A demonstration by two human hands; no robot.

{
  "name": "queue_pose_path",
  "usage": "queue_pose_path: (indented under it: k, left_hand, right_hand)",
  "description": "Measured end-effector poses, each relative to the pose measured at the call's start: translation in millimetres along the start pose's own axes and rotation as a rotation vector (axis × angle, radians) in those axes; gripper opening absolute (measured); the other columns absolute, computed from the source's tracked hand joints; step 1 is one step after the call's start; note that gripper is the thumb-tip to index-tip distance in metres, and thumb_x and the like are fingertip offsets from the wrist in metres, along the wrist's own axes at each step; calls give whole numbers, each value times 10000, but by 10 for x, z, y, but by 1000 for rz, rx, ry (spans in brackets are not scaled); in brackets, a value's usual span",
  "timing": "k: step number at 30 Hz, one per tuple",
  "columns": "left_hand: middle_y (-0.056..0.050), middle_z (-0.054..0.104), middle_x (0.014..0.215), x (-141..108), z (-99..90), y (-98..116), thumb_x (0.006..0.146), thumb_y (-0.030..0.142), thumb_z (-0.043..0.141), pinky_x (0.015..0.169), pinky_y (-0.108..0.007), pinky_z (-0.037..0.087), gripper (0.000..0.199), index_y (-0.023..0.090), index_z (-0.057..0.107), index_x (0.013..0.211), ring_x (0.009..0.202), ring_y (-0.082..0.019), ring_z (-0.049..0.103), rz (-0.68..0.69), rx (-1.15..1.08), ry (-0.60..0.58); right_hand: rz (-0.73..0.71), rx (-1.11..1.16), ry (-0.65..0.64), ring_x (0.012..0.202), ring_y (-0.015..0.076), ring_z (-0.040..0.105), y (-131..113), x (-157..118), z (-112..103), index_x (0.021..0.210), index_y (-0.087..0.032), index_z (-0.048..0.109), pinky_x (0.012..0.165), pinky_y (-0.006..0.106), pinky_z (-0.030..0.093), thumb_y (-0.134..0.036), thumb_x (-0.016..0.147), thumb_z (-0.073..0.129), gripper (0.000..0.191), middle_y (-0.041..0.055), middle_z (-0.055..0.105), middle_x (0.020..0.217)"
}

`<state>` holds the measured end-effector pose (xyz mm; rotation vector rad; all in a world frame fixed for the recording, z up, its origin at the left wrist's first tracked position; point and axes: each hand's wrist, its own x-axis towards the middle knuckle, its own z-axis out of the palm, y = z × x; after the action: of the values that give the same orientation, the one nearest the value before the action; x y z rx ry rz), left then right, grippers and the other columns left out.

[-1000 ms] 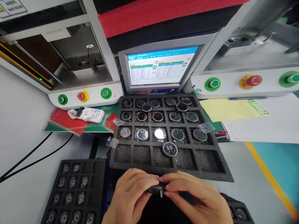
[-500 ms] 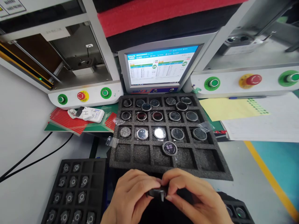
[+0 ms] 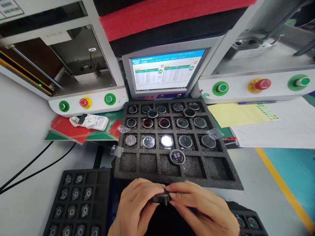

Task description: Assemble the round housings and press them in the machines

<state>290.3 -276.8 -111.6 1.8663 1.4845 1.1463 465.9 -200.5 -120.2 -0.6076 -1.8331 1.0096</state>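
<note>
We hold a small black part between our two hands, low in the middle of the view, just in front of the near edge of the big foam tray. Our left hand pinches it from the left side with the thumb and fingers closed on it. Our right hand pinches it from the right side the same way. The fingertips of both hands almost meet over the part, so we can see only a little of it.

The big foam tray has many square pockets. Most pockets in the far rows hold round watch faces. The near row looks bare. One round face with numbers sits tilted on the ridge between two pockets, not down inside one.

To the left of our hands lies a smaller black tray with little dark parts in its pockets. Past the big tray stands a screen with green "OK" marks. A white machine stands on each side of it, with green buttons and red buttons. Yellow and white papers lie on the right.
</note>
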Motion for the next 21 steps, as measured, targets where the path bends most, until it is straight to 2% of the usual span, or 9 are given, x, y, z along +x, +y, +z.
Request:
queue_pose_path:
  k: [7,21]
  left_hand:
    - [-70,756,1009,29,-7,15,1015,174,471,842,-163,527,162,161,603,1108,890,-109,688,46,54,3]
    - [-12,751,947,50,8,28,1043,278,432,806,-153,523,176,209,583,1101,834,-92,695,52,100,4]
  right_hand:
    - [42,31,-18,794,100,735,4,-21,-4,911,-188,674,789,103,573,-122,917,681,66,14,748,883]
    - [69,81,-49,760,85,719,27,-36,-51,873,-209,634,756,106,562,-148,923,660,83,-10,731,886]
